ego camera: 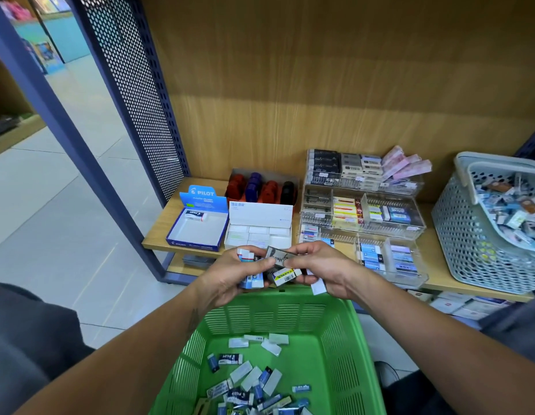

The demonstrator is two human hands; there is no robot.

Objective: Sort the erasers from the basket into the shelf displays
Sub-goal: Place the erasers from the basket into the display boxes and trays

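Several small erasers (254, 272), light and slick-sleeved, sit clutched in the left hand (233, 277) while the right hand (315, 266) pinches a grey-sleeved eraser (279, 257) by its short end.

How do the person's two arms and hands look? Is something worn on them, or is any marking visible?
Both forearms are bare: no sleeve, watch or bracelet shows. The left hand and right hand wear no gloves, and no rings are visible. A dark tattoo marks the left forearm near the wrist; its design is too blurred to read.
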